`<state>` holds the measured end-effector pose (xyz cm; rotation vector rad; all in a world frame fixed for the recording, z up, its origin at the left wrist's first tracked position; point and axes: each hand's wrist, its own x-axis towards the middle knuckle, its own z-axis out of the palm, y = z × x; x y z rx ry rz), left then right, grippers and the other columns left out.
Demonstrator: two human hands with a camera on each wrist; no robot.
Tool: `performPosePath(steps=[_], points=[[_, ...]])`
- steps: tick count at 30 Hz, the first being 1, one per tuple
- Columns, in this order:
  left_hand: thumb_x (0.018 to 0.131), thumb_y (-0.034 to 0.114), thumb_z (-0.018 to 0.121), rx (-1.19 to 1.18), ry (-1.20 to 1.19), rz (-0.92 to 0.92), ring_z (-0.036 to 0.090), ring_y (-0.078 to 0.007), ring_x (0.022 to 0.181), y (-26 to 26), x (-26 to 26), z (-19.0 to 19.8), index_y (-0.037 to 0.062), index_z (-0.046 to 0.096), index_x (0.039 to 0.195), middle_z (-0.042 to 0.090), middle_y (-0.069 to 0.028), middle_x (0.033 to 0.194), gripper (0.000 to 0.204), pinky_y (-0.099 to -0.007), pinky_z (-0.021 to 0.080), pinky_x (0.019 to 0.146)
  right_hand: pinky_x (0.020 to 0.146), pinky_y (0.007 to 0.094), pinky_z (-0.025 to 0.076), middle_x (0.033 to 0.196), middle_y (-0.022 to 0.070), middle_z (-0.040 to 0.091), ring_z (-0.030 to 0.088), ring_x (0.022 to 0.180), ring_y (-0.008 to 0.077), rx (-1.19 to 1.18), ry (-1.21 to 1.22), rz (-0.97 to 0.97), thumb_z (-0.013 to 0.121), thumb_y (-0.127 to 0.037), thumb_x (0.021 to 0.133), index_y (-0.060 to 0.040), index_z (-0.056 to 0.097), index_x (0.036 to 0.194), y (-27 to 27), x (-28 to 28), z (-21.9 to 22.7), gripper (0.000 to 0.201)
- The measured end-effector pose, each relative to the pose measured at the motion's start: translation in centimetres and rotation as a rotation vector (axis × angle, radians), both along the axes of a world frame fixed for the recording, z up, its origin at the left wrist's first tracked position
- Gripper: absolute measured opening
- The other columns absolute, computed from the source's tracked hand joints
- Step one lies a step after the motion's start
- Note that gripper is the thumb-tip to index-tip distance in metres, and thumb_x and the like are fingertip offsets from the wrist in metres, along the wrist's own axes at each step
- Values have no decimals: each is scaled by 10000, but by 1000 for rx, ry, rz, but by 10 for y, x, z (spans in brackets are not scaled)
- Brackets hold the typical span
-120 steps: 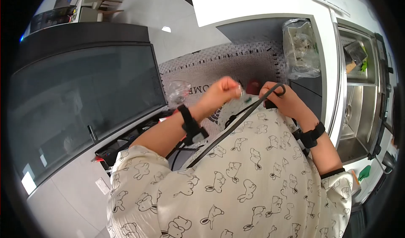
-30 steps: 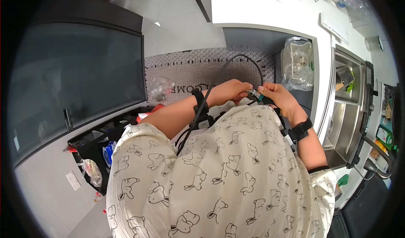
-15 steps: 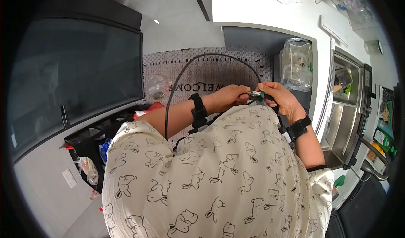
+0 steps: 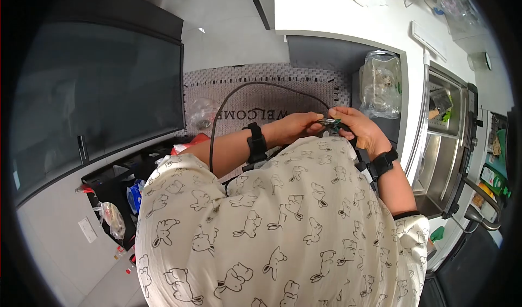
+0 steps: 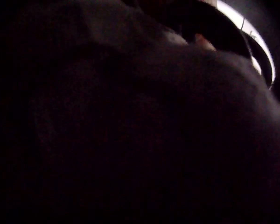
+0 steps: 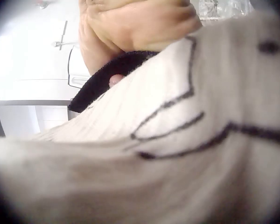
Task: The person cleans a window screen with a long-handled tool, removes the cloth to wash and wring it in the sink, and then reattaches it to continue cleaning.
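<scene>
In front of the shirt's hem, both hands meet at a small silver metal piece with a green part [image 4: 337, 123] in the head view. My left hand [image 4: 298, 126] pinches its left side between thumb and fingers. At its right side my right hand [image 4: 361, 130] grips the green part and a dark cord [image 4: 261, 83], which arches over the mat to the left forearm. Exactly how the pieces join is too small to tell. The left wrist view is almost all dark. Cream printed fabric [image 6: 214, 102] covers much of the right wrist view, below part of the right hand [image 6: 140, 23].
A patterned mat [image 4: 239, 97] lies on the floor with a clear plastic bag [image 4: 201, 113] on it. A plastic-wrapped container [image 4: 380, 84] stands at the right, beside the white counter [image 4: 348, 21] and sink [image 4: 435, 165]. A black bag [image 4: 109, 179] is at the lower left.
Four seconds ago the hands were apart; now they meet at the metal piece. The cord's arch has spread leftward since one second ago and dropped lower over the mat in the last half second.
</scene>
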<state>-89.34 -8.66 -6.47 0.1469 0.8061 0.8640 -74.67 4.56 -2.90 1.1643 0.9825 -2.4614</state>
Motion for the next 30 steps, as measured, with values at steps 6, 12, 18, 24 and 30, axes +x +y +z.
performPosePath(steps=[6, 12, 18, 24, 30], points=[[911, 392, 401, -60, 137, -31, 359, -57, 515, 3, 1, 19, 105, 467, 654, 406, 53, 590, 391, -199, 350, 499, 363, 156, 262, 628, -42, 494, 378, 432, 19, 165, 13, 22, 543, -231, 881, -75, 530, 838, -6, -4, 1, 162], [931, 358, 384, -21, 314, 43, 368, -61, 514, -2, 1, 31, 84, 465, 651, 404, 45, 588, 400, -201, 373, 526, 508, 236, 377, 672, 14, 525, 476, 589, 87, 768, -65, -33, 505, -204, 892, -57, 511, 895, -18, -1, -7, 147], [938, 327, 391, 64, 227, 165, 390, -66, 523, -7, 3, 20, 74, 477, 659, 395, 39, 578, 387, -221, 430, 591, 596, 330, 415, 689, 123, 522, 520, 609, 227, 1161, -51, -31, 435, -146, 906, -50, 464, 938, -25, -12, 6, 105], [930, 367, 408, 58, 387, 98, 398, -56, 563, -4, 8, 23, 67, 490, 697, 432, 29, 634, 389, -217, 408, 600, 597, 342, 415, 698, 133, 527, 525, 615, 246, 1190, -73, -3, 406, -136, 913, -54, 452, 947, -25, -12, 5, 100], [920, 345, 447, 252, 612, 54, 366, -53, 585, 2, 7, 18, 61, 505, 730, 422, 45, 646, 347, -202, 337, 552, 631, 299, 412, 726, 81, 535, 520, 667, 186, 997, -17, 21, 405, -170, 917, -46, 484, 934, -14, -1, -8, 148]])
